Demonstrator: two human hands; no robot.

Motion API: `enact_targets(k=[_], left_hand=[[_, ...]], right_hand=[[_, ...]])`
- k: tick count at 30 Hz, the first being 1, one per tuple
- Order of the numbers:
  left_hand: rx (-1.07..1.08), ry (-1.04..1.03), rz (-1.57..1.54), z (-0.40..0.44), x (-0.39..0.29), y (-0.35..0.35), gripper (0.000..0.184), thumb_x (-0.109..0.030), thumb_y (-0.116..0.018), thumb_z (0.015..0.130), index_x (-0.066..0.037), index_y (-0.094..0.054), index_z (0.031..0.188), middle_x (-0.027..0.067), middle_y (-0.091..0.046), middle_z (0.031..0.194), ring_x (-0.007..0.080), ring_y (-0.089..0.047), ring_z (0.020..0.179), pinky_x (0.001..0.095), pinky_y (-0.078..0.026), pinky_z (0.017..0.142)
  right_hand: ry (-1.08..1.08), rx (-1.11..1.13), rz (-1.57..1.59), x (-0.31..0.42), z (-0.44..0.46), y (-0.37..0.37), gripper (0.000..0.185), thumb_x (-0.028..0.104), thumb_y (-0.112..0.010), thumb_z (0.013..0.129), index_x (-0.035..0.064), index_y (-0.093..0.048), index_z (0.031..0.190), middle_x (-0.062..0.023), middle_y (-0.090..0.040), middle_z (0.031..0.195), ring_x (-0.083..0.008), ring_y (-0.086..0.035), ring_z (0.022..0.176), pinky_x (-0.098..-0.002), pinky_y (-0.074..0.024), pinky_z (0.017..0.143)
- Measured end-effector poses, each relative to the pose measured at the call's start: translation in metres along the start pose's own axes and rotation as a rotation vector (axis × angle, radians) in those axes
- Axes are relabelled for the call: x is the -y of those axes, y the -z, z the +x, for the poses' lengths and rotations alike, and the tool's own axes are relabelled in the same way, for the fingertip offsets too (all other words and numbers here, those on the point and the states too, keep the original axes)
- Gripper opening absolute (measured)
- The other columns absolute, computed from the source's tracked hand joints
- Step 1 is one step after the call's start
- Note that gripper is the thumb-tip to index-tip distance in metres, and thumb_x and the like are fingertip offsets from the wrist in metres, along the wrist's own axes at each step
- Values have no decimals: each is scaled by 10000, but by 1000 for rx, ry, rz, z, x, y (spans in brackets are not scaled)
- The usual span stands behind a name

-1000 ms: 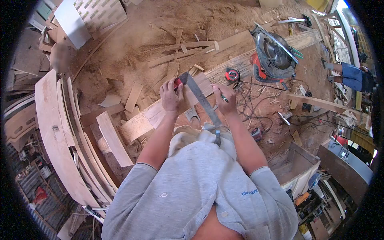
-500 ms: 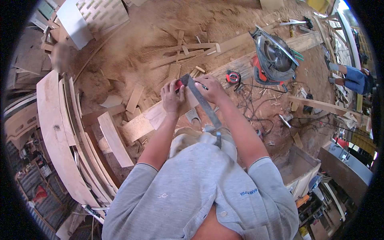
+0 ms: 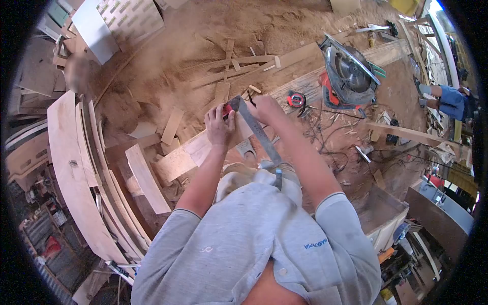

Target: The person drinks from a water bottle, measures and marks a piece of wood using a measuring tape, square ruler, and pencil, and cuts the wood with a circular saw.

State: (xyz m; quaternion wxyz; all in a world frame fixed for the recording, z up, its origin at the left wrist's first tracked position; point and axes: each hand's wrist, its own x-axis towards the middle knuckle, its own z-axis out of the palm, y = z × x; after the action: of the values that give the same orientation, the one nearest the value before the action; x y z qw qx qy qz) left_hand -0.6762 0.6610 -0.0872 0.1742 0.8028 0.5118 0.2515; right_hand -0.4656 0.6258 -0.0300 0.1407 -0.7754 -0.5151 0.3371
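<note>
My left hand point(image 3: 219, 124) grips the red handle of a try square point(image 3: 258, 131), whose metal blade points down toward my waist. Beneath the square lies a light wooden board point(image 3: 198, 148). Beside the blade's upper end, my right hand point(image 3: 265, 108) is closed round a dark marker point(image 3: 251, 96), mostly hidden by the fingers. A red and black tape measure point(image 3: 296, 99) rests on the plank to the right of that hand.
A circular saw point(image 3: 347, 73) sits upside down on the long plank point(image 3: 389, 53), its cable trailing over the ground. Curved boards point(image 3: 73, 168) are stacked at left. Offcuts point(image 3: 173, 125) lie in sawdust. A wooden box point(image 3: 381, 216) stands at lower right. Another person point(image 3: 450, 101) is at far right.
My right hand has moved left and up with the marker, from the right of the blade to its upper end. My left hand has kept its hold on the square.
</note>
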Motion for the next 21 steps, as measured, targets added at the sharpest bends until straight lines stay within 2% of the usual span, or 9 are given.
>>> enact_targets(k=[1,5,7,10,13,16,19,21], left_hand=[[1,-1,-3,0,0,0,472,-386,-744,978,-117,-650,1353,154,-644,1275,391,-592,1196,506,-502,1043],[-1,-16,-3,1,1,-2,461,-372,-752,976,-116,-656,1346,162,-646,1273,393,-597,1198,504,-503,1042],[0,-18,-6,0,3,-2,455,-364,-754,976,-114,-658,1345,166,-647,1273,393,-598,1198,504,-503,1041],[8,-5,-20,0,2,-2,454,-356,-754,977,-109,-659,1346,167,-647,1275,393,-597,1198,504,-502,1041],[0,-5,-9,0,1,-1,460,-357,-754,978,-103,-658,1349,166,-648,1276,391,-593,1205,500,-495,1051],[-3,-13,-16,0,1,-1,464,-354,-754,977,-98,-657,1351,166,-648,1277,390,-588,1214,499,-485,1065],[31,20,-42,2,-1,1,470,-362,-741,984,-96,-652,1360,180,-645,1292,399,-583,1235,508,-477,1081],[60,48,-69,1,-4,3,481,-384,-720,993,-100,-646,1374,204,-642,1319,417,-578,1264,521,-473,1094]], right_hand=[[6,-44,38,5,8,1,400,389,-643,989,15,-787,1007,-283,-751,968,-483,-727,948,-557,-581,877],[66,-187,195,9,15,0,364,364,-665,990,34,-793,1072,-260,-760,957,-462,-737,927,-519,-596,856],[83,-177,222,1,-4,-5,337,341,-676,986,54,-799,1111,-243,-768,967,-438,-747,924,-499,-601,852],[219,-290,328,-20,-40,-19,281,293,-689,978,92,-810,1133,-219,-779,994,-397,-759,947,-473,-602,859],[207,-201,266,-38,-86,-14,266,310,-678,953,137,-808,1107,-218,-777,986,-438,-747,932,-525,-597,867],[65,-64,148,-35,-128,2,249,280,-681,952,111,-770,1111,-200,-772,992,-426,-743,915,-533,-588,840],[113,-300,305,-54,-141,-49,219,250,-698,947,86,-686,1091,-173,-746,1008,-417,-731,954,-559,-566,827],[-38,-203,243,-42,-152,-64,214,232,-712,939,86,-628,1071,-153,-715,989,-420,-717,955,-561,-552,805]])
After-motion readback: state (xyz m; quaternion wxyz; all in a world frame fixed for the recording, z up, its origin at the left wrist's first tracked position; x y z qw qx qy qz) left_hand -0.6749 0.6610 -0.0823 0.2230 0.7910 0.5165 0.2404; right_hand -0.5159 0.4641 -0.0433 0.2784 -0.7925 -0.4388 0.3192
